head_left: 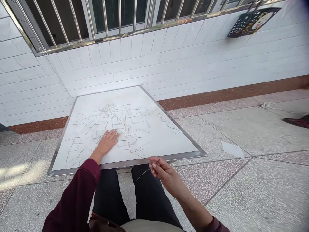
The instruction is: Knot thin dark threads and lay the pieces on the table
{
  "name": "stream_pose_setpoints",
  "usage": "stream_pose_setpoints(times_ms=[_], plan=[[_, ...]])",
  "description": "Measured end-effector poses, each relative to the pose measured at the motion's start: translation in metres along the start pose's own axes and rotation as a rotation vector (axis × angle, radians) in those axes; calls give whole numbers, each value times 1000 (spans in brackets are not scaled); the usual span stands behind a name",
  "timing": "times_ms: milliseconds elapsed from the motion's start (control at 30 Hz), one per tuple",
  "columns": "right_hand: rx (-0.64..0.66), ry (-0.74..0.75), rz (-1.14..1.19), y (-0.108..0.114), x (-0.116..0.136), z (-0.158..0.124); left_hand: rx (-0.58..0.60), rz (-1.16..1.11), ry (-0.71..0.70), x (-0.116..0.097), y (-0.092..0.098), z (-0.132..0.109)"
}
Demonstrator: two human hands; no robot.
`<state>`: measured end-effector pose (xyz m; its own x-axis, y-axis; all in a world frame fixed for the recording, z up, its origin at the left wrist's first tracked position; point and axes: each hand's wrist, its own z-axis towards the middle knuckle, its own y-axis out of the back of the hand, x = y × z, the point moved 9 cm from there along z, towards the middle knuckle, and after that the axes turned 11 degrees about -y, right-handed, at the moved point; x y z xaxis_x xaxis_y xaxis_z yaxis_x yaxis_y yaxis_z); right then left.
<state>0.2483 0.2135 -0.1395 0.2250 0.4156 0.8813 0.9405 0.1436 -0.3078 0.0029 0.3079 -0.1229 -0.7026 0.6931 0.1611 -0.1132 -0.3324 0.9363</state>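
Observation:
A long thin thread (135, 124) lies in loops and zigzags across a white table top (154, 141) with a metal rim. My left hand (107, 140) rests flat on the table top with its fingers stretched out over the thread. My right hand (161, 169) is at the table's near edge, its fingers pinched on one end of the thread, which runs back onto the table. A short loose bit of thread hangs below that hand over my dark trousers.
A white tiled wall (169, 61) with a barred window stands behind the table. A dark patterned bag (251, 21) hangs at the upper right. A scrap of paper (233, 149) lies on the terrazzo floor. Another person's shoe (298, 121) shows at the right edge.

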Motion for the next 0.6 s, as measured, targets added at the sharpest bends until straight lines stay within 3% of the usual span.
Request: stream_pose_setpoints(times_ms=[67, 133, 233, 300, 367, 500, 600], plan=[[-7, 12, 9, 6, 5, -2, -42, 12, 21, 2, 2, 4], [-16, 18, 32, 13, 7, -3, -78, 19, 28, -9, 6, 9], [-28, 3, 81, 21, 6, -3, -79, -1, -87, -52, 9, 20], [-34, -10, 113, 22, 4, -4, -18, -62, -309, -94, 6, 26], [-30, -20, 123, 19, 3, -5, 53, -131, -434, -118, 3, 27], [-16, -40, 85, 13, -1, -9, 142, -227, -364, -113, -3, 27], [-30, -63, 63, 15, -8, -11, 135, -281, -358, -107, -4, 23]])
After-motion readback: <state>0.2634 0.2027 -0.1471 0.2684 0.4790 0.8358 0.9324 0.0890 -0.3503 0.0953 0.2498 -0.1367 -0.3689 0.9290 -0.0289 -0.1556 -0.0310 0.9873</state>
